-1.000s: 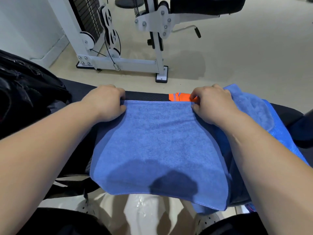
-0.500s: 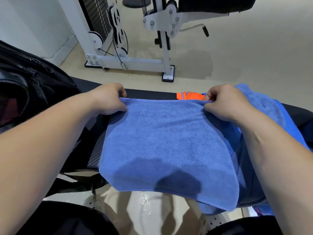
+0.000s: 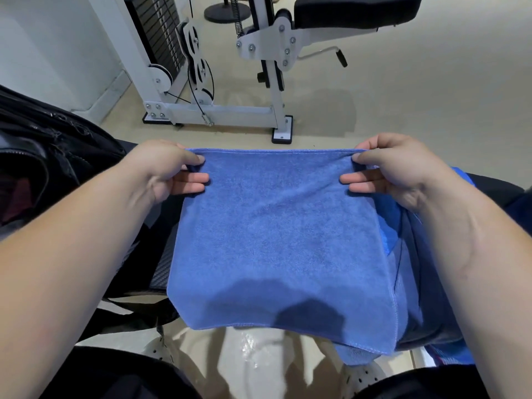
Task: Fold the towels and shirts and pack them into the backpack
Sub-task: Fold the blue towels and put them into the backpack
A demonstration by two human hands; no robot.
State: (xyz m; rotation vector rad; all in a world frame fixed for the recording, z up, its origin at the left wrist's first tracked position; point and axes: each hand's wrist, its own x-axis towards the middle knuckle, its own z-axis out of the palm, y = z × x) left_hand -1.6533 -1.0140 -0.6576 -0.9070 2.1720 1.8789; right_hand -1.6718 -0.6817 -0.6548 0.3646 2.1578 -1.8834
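Note:
A blue towel (image 3: 282, 240) is stretched in front of me, its far edge raised and its near edge hanging over the black bench (image 3: 161, 272). My left hand (image 3: 167, 171) pinches the far left corner between thumb and fingers. My right hand (image 3: 391, 171) pinches the far right corner the same way. More blue cloth (image 3: 408, 283) lies under my right forearm. The black backpack (image 3: 43, 156) sits at the left, partly open, its inside dark.
A white weight machine (image 3: 207, 105) with a black padded seat (image 3: 354, 10) stands on the beige floor beyond the bench. A white wall runs along the left. White perforated shoes (image 3: 359, 375) show below.
Both hands have lifted the towel's far edge off the bench and pulled it wider. The orange garment behind it is now hidden by the towel.

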